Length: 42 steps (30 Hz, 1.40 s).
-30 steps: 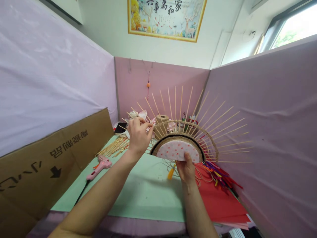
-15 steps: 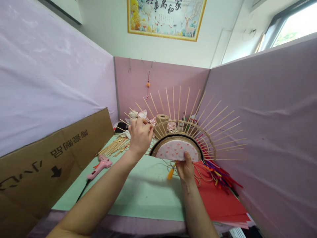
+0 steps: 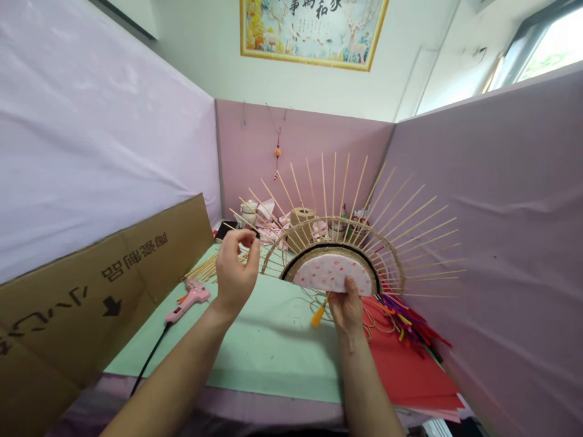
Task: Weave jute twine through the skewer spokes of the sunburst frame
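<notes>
My right hand [image 3: 348, 306] holds a half-round fan frame [image 3: 330, 273] by its lower edge, thumb on the dotted white fabric. A black band and a twine band border the fabric. Thin wooden sticks [image 3: 324, 182] radiate from it, crossed by an outer twine arc [image 3: 402, 267]. My left hand [image 3: 237, 264] is raised at the frame's left side, thumb and fingers pinched around a small black piece [image 3: 255, 233]. A yellow tassel [image 3: 319, 315] hangs below the fan beside my right hand.
A pink glue gun [image 3: 187, 300] lies at the left near loose sticks [image 3: 204, 267]. Cardboard [image 3: 136, 267] stands further left. Red sheets [image 3: 401, 370] and coloured pipe cleaners [image 3: 410, 321] lie right. A twine roll [image 3: 301, 215] and pink fabric scraps [image 3: 266, 212] are at the back.
My left hand has moved left and down, away from the outer twine arc, and the black piece now shows at its fingertips. The fan has shifted slightly right in view, still held by my right hand.
</notes>
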{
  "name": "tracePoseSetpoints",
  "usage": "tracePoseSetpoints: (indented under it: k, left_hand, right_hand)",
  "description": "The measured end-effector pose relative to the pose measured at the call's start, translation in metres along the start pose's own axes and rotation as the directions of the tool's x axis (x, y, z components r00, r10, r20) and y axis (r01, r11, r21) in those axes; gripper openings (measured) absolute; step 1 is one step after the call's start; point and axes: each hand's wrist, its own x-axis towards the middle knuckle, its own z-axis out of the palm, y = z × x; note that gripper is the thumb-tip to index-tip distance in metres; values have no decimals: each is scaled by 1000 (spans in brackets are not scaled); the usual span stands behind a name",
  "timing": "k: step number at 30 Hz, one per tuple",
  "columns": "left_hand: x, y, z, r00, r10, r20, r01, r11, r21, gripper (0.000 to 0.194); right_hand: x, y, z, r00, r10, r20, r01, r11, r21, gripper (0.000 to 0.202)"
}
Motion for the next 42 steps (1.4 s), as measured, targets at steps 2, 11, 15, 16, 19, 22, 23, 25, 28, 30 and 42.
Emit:
tracePoseSetpoints:
  k: [2, 11, 15, 16, 19, 22, 23, 25, 28, 30, 42]
  left_hand:
    - [-25, -6, -6, 993, -65, -98, 52, 990, -130, 5]
    - [-66, -36, -46, 894, -194, -403, 147, 979, -143, 21]
    - [-28, -24, -73, 896, -28, -443, -20, 994, -104, 18]
    - [-17, -25, -79, 904, -111, -413, 56, 988, -142, 15]
    - [8, -43, -90, 847, -514, -137, 414, 798, -438, 10]
    - [16, -66, -85, 699, -686, 204, 674, 536, -508, 14]
    - [15, -70, -79, 666, -675, 317, 728, 496, -474, 18]
    - [11, -73, -62, 602, -573, 556, 798, 444, -407, 29]
    - [4, -66, -30, 551, -323, 769, 808, 436, -396, 33]
    - [3, -59, -12, 476, -179, 861, 827, 425, -369, 29]
    - [-6, -67, -22, 263, -231, 937, 947, 250, -204, 26]
  right_hand:
    - [-1, 0, 2, 1000, 11, -16, -11, 1000, 5, 31]
    - [-4, 1, 2, 996, 87, -21, -88, 995, -49, 28]
    - [2, -1, 1, 999, 48, 5, -47, 993, -106, 32]
    - [4, -4, 2, 999, 42, 9, -40, 991, -125, 32]
    - [12, -16, 8, 999, 50, -2, -50, 985, -168, 31]
    - [20, -30, 15, 998, 64, -14, -66, 979, -195, 29]
    - [22, -35, 17, 998, 69, -6, -68, 976, -207, 28]
    - [26, -41, 21, 997, 80, 21, -72, 970, -233, 28]
    - [28, -47, 23, 993, 115, 35, -102, 961, -256, 28]
    - [27, -50, 22, 987, 156, 27, -144, 955, -260, 27]
    - [35, -61, 9, 992, 125, -21, -126, 946, -299, 24]
